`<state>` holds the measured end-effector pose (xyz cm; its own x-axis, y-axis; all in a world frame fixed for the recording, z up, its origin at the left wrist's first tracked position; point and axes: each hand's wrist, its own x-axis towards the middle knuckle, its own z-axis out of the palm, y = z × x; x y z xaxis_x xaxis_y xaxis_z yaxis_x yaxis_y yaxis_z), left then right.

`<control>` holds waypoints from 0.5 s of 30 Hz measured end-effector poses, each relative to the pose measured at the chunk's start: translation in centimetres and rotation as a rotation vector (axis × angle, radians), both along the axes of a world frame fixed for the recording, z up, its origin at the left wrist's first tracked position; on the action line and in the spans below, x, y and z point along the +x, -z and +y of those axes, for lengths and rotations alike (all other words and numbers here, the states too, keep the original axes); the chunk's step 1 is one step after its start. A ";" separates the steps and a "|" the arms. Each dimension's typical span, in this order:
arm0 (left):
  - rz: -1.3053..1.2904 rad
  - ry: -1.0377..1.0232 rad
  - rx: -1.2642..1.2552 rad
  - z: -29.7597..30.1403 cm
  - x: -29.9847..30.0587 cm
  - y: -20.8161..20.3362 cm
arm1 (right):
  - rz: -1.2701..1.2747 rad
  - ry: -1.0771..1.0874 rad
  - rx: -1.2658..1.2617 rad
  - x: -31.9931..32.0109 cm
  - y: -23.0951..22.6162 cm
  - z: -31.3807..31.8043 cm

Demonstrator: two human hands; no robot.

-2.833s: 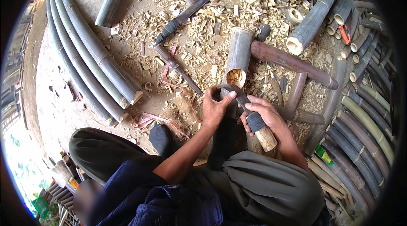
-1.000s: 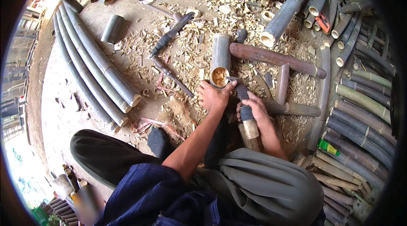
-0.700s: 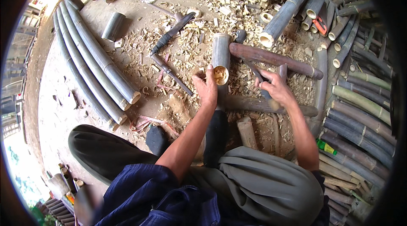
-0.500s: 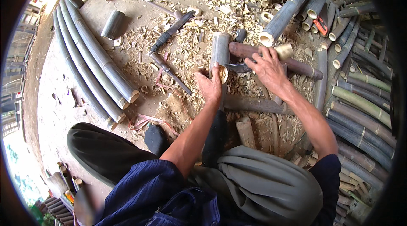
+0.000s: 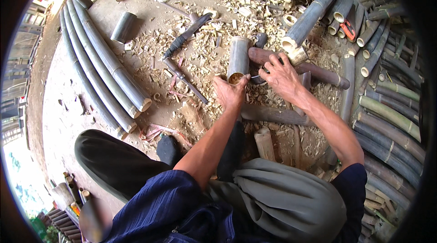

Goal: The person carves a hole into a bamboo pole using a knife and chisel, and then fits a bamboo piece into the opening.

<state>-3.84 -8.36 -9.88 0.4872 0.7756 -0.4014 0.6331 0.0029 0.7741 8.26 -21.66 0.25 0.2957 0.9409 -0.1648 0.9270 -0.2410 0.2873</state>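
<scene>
Between your grey trousers (image 5: 291, 193) and your hands, note first the pale bamboo stub (image 5: 265, 145), then the brown bar (image 5: 277, 113) lying crosswise beyond it. Your left hand (image 5: 230, 92) is the nearer hand to the bamboo tube (image 5: 239, 56): it closes round the near end, fingers at the left side of the mouth, thumb at the right side; the undersides of the fingers are hidden, so you cannot tell how firm the hold is. Your right hand (image 5: 283, 79) stands to the right of the mouth, apart from the tube, its fingers curled round the knife handle (image 5: 298, 56), whose pale end projects up and to the right. The little that shows of the knife blade (image 5: 258, 80) lies between both hands and points left, across the tube; you cannot tell whether its edge touches the rim. The tube lies straight ahead of you, its long axis running away from your body with a slight lean to the right, its open mouth facing back toward you. The reddish-brown log (image 5: 325, 73) extends rightward from beside the tube's far half, and a second knife (image 5: 189, 33) lies farther off to the left, among wood chips (image 5: 243, 8)
</scene>
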 end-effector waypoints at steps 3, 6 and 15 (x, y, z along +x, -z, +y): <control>-0.270 -0.108 -0.257 2.4 -0.8 1.1 | 0.085 0.076 0.138 -0.9 -0.4 -0.8; -0.323 -0.089 -0.466 8.2 -1.1 0.1 | 0.174 0.164 0.309 -2.5 -0.9 -0.4; -0.198 0.387 -0.303 10.4 0.7 2.1 | 0.113 0.117 0.266 -3.0 1.4 3.0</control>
